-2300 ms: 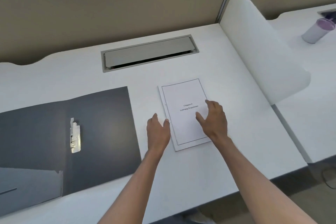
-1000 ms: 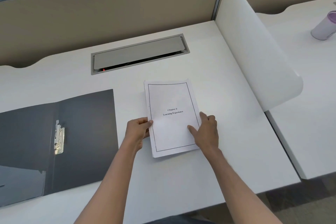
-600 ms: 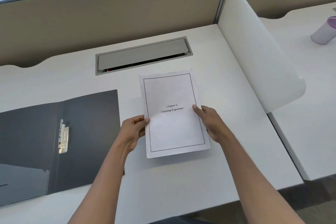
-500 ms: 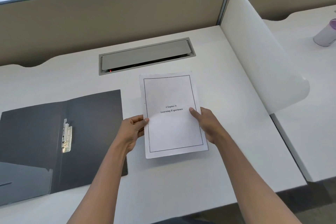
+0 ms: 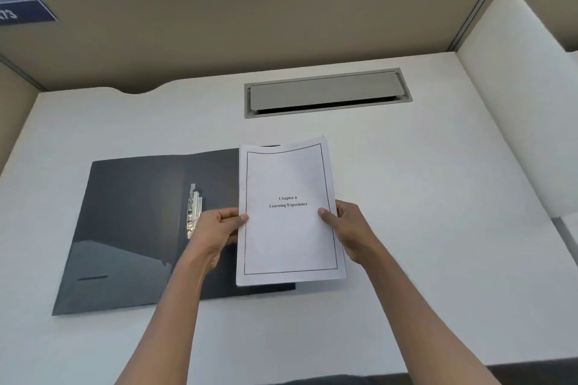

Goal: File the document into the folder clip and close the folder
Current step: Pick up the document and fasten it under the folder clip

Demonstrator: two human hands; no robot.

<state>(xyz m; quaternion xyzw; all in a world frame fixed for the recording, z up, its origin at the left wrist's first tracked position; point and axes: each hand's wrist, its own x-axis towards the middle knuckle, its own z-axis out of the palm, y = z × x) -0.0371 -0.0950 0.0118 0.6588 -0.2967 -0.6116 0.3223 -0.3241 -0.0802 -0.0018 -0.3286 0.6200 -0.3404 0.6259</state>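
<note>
Since 0.5 s ago you've carried the document (image 5: 289,212) leftward, so it now overlaps the right flap of the open dark grey folder (image 5: 131,228) lying flat on the white bench (image 5: 438,197). At the folder's spine sits the metal clip (image 5: 194,211), uncovered, just left of your left hand (image 5: 215,228). That hand is closed on the document's left edge, thumb on top. Your right hand (image 5: 350,230) is closed on the right edge likewise. Behind, a grey cable hatch (image 5: 327,92) is set into the bench.
</note>
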